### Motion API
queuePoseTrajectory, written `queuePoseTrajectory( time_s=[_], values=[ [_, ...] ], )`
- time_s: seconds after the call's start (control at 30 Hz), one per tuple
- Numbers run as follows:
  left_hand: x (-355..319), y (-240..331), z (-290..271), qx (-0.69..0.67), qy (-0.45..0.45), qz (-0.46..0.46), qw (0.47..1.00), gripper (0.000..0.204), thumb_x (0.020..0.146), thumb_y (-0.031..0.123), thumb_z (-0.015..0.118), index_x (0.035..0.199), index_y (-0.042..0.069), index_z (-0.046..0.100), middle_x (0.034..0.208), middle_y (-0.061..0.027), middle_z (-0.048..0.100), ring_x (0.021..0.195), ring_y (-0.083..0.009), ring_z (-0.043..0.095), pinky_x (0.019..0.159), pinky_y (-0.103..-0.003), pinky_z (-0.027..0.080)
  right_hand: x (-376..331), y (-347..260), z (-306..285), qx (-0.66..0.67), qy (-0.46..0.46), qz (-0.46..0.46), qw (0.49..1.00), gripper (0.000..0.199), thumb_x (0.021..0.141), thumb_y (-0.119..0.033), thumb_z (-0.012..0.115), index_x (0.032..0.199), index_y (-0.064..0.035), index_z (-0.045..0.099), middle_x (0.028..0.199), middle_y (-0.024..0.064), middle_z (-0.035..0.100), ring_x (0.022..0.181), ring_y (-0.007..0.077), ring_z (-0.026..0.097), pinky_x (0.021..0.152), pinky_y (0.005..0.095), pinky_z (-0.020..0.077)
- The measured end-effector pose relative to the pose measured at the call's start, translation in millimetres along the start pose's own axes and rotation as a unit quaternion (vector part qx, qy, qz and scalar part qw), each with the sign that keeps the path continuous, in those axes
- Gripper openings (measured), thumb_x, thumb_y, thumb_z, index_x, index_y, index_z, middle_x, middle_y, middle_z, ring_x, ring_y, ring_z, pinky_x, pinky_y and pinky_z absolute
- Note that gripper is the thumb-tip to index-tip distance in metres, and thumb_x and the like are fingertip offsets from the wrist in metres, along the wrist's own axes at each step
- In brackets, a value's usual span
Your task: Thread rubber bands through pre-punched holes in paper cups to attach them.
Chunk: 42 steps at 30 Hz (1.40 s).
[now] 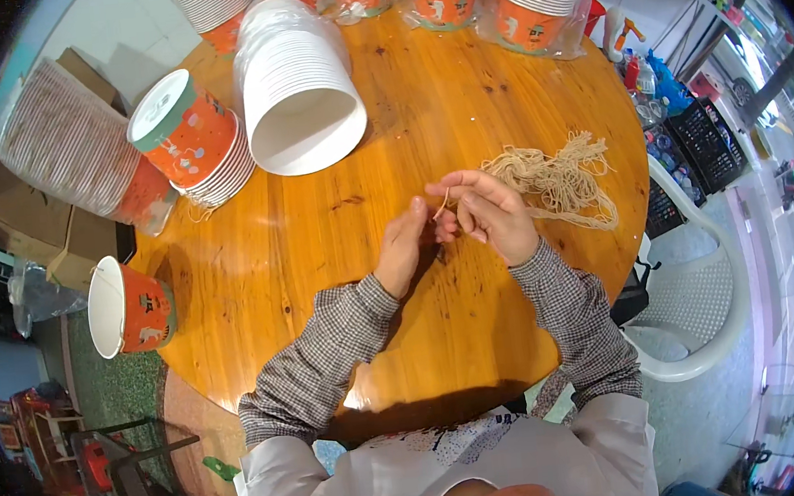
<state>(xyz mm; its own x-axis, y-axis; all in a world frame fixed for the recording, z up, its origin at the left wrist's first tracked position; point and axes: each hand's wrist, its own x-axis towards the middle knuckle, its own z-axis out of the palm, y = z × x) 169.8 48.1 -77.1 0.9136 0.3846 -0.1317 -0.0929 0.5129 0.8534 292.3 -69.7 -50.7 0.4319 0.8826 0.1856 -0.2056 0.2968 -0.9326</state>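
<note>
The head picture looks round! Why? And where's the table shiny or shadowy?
In the head view, the fisheye lens curves edges and blackens corners; there too, white glare marks the wooden table near its closest edge, beside a dark shadow.

Person's loose pale-grey fabric top [370, 482] with wide short sleeves, dark speckled print [475, 437] across its front, wrinkled dark-and-white finely checked fabric forearm sleeves [330, 344], bare hands [402, 246]
</note>
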Motion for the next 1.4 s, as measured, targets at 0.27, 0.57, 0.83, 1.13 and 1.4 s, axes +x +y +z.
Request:
queuePoseTrajectory(
  time_s=[0.27,0.57,0.83,1.13,1.4],
  values=[
    [-0.6,-0.8,-12.4,0.196,0.081,0.154,0.965,0.046,0.103,0.038,0.041,0.087,0.001,0.062,0.071,-0.0025,0.057,0.064,-0.0111,0.053,0.064,-0.024,0.045,-1.6,15.9,21.1,-0.123,0.059,0.038,0.990,0.027,0.096,-0.006,0.050,0.122,0.0026,0.051,0.118,0.0131,0.064,0.064,0.0032,0.051,0.049,0.0151,0.0403],
    [-9.8,6.2,-29.3,0.141,0.016,0.068,0.988,0.041,0.101,0.034,0.048,0.080,0.001,0.061,0.070,-0.0033,0.057,0.064,-0.0114,0.053,0.061,-0.025,0.044,0.8,32.3,33.8,-0.124,0.075,0.002,0.989,0.028,0.095,-0.006,0.053,0.122,0.0020,0.050,0.120,0.0113,0.064,0.071,0.0040,0.055,0.063,0.0177,0.0458],
    [-4.7,2.0,-33.9,0.410,0.124,0.263,0.864,0.025,0.095,0.021,0.057,0.083,-0.001,0.057,0.071,-0.0160,0.056,0.062,-0.0284,0.055,0.058,-0.037,0.043,-4.0,53.8,31.7,-0.320,0.127,0.000,0.939,0.013,0.089,-0.003,0.064,0.101,0.0027,0.061,0.100,0.0050,0.066,0.075,0.0056,0.059,0.064,0.0184,0.0479],
    [-13.2,7.3,-32.9,0.404,0.102,0.295,0.860,0.015,0.093,0.013,0.057,0.090,-0.001,0.056,0.084,-0.0181,0.059,0.073,-0.0329,0.059,0.064,-0.038,0.048,-1.2,28.6,56.5,-0.169,0.169,0.072,0.968,0.005,0.088,-0.003,0.063,0.086,-0.0012,0.058,0.070,-0.0016,0.054,0.055,0.0057,0.045,0.051,0.0204,0.0397],
    [-12.2,13.6,-33.3,0.407,0.079,0.263,0.871,0.012,0.090,0.010,0.062,0.089,-0.002,0.062,0.082,-0.0160,0.062,0.072,-0.0275,0.062,0.065,-0.034,0.050,-2.0,34.7,43.1,-0.293,0.143,0.021,0.945,0.006,0.089,-0.007,0.063,0.090,-0.0021,0.059,0.074,-0.0042,0.055,0.062,0.0017,0.048,0.055,0.0176,0.0403]
  ],
)
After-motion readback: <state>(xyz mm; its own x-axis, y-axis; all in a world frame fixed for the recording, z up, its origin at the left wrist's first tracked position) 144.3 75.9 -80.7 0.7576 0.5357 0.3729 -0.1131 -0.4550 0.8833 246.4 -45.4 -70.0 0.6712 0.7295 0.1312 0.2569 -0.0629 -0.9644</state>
